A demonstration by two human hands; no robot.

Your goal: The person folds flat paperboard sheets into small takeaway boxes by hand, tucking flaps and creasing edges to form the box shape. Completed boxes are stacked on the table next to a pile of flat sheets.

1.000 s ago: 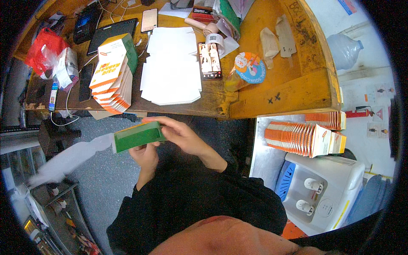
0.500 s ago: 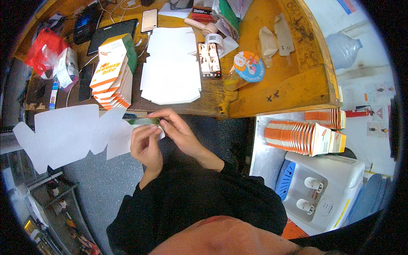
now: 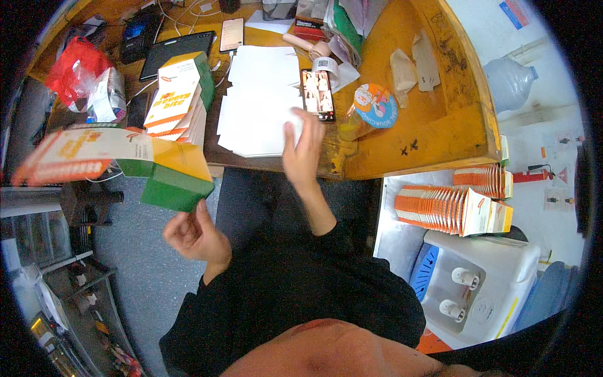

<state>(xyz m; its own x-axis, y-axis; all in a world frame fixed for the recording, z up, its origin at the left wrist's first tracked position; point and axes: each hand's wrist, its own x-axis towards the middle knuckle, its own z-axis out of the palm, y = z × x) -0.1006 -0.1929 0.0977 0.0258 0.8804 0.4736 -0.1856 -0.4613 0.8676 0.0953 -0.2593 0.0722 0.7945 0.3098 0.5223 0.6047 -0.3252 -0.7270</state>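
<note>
While the left hand [image 3: 196,237] pinches its green lower corner, the orange, white and green carton [image 3: 119,163] stretches sideways, long axis level, far end pointing left, blurred. Behind it, similar flat cartons [image 3: 179,94] stand piled on the desk [image 3: 440,125]. The right hand [image 3: 303,151] rests, fingers loosely spread, on white blanks [image 3: 257,107].

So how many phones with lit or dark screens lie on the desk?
2: a lit phone by the right hand, a dark phone near the far edge. Clutter may hide more.

two hands [image 3: 196,235], three phones [image 3: 317,94], one water bottle [image 3: 507,80]
</note>
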